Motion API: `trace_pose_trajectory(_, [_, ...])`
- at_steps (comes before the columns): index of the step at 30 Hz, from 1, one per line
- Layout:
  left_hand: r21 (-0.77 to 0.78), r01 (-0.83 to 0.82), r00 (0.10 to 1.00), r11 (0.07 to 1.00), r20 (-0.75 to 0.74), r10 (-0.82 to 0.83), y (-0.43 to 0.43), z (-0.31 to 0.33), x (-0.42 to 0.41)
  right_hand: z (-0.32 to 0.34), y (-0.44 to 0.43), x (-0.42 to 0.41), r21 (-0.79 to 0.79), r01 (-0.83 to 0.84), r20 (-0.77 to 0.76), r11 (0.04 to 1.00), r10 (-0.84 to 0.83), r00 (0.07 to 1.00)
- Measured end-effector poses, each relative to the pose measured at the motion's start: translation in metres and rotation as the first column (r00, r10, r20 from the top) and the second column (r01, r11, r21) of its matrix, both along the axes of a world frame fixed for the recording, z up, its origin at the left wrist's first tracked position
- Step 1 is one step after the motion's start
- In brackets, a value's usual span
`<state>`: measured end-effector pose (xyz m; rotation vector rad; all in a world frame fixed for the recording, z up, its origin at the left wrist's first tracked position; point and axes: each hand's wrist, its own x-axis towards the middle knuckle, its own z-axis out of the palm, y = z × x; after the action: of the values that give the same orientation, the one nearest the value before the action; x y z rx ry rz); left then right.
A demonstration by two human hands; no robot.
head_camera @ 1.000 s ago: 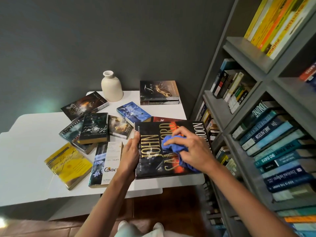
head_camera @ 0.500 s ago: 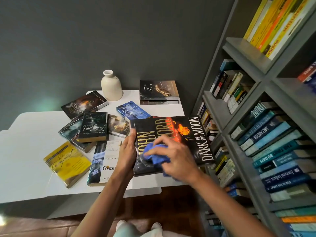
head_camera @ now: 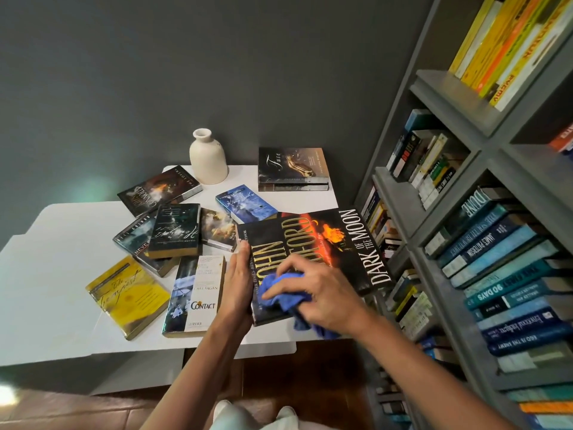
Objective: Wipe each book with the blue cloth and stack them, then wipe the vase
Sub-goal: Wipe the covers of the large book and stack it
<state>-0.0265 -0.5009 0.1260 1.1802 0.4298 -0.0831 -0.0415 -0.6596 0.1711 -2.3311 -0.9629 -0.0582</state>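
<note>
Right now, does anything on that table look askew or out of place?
The big black book juts askew past the table's right edge, held by the left hand. The loose books lie overlapped at odd angles. The vase stands upright; nothing spilled.

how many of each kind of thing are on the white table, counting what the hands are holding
books: 10 (7 loose, 2 stacked at the back, 1 held book)
vase: 1
blue cloth: 1
total: 12
</note>
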Motion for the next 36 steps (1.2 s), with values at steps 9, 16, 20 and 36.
trace_pose_trajectory(9, [-0.027,0.005,1.000,1.000,0.023,-0.004,-0.006,0.007,0.004,-0.005,0.026,0.008,0.090,0.219,0.116,0.972,-0.229,0.967])
trace_pose_trajectory(16, [-0.139,0.049,0.999,0.989,-0.006,-0.051,-0.002,0.001,0.004,-0.003,-0.011,0.003,0.045,0.026,0.024,0.999,-0.027,0.999])
trace_pose_trajectory(20, [-0.120,0.030,0.999,0.992,-0.037,-0.035,-0.005,-0.003,0.010,-0.002,0.005,0.006,0.050,0.030,0.087,0.998,-0.034,0.996])
trace_pose_trajectory(36, [-0.135,-0.129,0.991,0.982,0.027,0.134,-0.011,-0.001,0.016,-0.028,-0.035,0.024,0.124,0.532,0.197,0.838,-0.546,0.814])
